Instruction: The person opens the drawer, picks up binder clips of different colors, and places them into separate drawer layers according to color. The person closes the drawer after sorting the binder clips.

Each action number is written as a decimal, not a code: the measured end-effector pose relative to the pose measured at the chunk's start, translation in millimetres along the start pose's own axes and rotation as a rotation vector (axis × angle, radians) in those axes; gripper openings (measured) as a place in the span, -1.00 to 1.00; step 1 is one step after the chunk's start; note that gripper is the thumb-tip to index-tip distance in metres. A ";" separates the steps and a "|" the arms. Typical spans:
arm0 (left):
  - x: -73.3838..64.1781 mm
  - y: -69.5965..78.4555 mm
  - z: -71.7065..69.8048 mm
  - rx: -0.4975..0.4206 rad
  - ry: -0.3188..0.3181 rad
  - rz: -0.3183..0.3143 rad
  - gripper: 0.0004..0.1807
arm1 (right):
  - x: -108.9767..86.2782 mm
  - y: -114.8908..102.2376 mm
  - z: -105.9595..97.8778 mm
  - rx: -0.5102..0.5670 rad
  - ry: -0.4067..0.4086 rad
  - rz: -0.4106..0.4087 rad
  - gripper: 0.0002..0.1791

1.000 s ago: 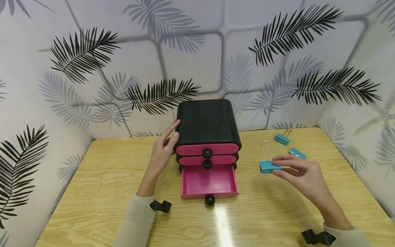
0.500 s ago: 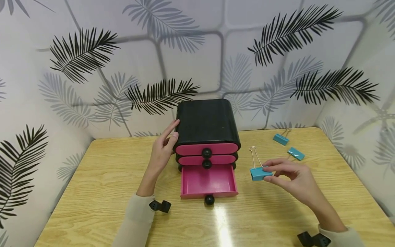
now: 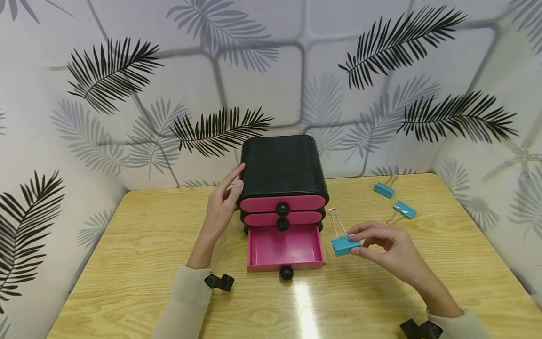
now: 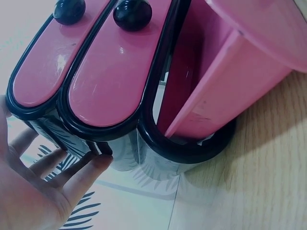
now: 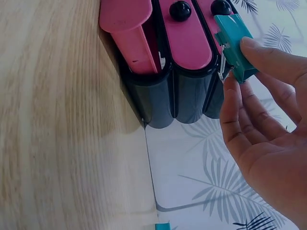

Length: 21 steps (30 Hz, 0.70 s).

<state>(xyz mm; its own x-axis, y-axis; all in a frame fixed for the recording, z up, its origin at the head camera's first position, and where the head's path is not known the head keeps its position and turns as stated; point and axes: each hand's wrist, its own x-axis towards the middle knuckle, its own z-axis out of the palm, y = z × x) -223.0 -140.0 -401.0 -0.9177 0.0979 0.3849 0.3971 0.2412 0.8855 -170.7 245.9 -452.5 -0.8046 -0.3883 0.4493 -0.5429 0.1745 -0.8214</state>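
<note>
A black drawer unit (image 3: 281, 165) with pink fronts stands on the table, its bottom drawer (image 3: 285, 247) pulled out; no object shows inside. My left hand (image 3: 220, 207) rests its fingers against the unit's left side. In the left wrist view, the thumb and fingers of the left hand (image 4: 43, 191) touch the black casing. To the right of the pulled-out drawer, my right hand (image 3: 385, 249) pinches a blue binder clip (image 3: 344, 245) between thumb and fingers, one wire handle pointing up. The right wrist view shows the same binder clip (image 5: 236, 45) gripped near the drawer fronts.
Two more blue binder clips, one farther back (image 3: 384, 189) and one nearer (image 3: 405, 209), lie on the wooden table (image 3: 139, 263) at the back right. Behind the table rises a wall (image 3: 262, 94) with a leaf pattern. Round black knobs (image 3: 286, 273) stick out from the drawer fronts.
My right hand has moved left and toward me with the binder clip, bringing it closer to the pulled-out drawer. The left hand stays on the unit.
</note>
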 end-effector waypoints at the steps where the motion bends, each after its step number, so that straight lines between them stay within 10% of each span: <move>1: 0.1 0.0 0.0 -0.001 0.000 -0.001 -0.47 | 0.2 0.4 1.0 0.005 0.000 0.003 -0.70; 21: -0.3 -2.2 -0.3 -0.009 0.011 0.007 -0.47 | 1.7 -2.5 22.2 0.011 -0.014 0.027 -0.71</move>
<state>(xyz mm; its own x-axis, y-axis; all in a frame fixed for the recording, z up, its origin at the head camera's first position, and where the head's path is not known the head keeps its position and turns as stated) -223.6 -140.9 -403.0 -0.9149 0.0890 0.3937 0.4034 0.2323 0.8850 -165.4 224.8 -457.4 -0.8157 -0.3958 0.4219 -0.5182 0.1755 -0.8371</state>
